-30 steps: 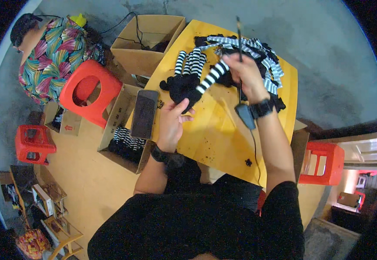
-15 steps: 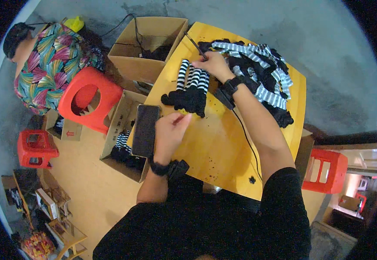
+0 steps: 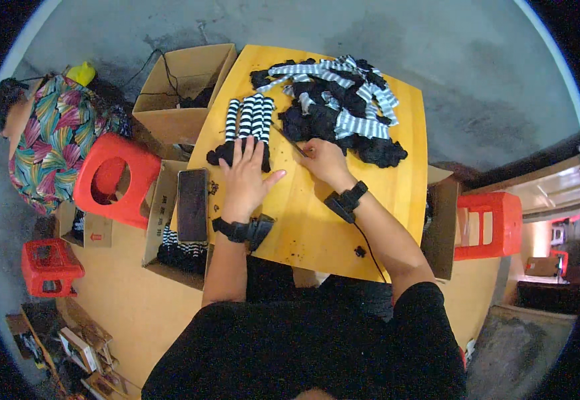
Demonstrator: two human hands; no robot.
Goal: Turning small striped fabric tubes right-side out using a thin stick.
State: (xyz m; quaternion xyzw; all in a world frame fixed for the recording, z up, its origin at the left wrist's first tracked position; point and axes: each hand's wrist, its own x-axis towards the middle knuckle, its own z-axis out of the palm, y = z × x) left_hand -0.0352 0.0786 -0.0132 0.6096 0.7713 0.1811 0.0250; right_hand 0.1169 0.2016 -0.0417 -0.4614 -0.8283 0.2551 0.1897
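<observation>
Several black-and-white striped knit tubes (image 3: pixel 254 115) lie side by side on the yellow table (image 3: pixel 303 220), with bunched black ends (image 3: pixel 220 155) toward me. Over those black ends my left hand (image 3: pixel 244 183) is laid flat with its fingers spread. A slim dark pointed tool (image 3: pixel 290 141) is gripped in my right hand (image 3: pixel 328 164), its tip angled toward the tubes; its exact kind is unclear. Beyond my right hand, a loose heap of black and grey-white striped knit pieces (image 3: pixel 360 125) spreads over the far right of the table.
At the table's left edge rests a dark phone-like slab (image 3: pixel 192 205), above an open carton (image 3: pixel 158 257) of striped pieces. Another carton (image 3: pixel 170 120) stands at the far left. Red stools (image 3: pixel 116 177) flank the table. A person in a patterned top (image 3: pixel 56 140) sits left. A cable trails from my right wrist strap (image 3: pixel 346 202).
My left hand has gone from pinching near the black ends to lying flat over them. My right hand, with the dark tool, has drawn back from the striped tubes toward me. The view has shifted.
</observation>
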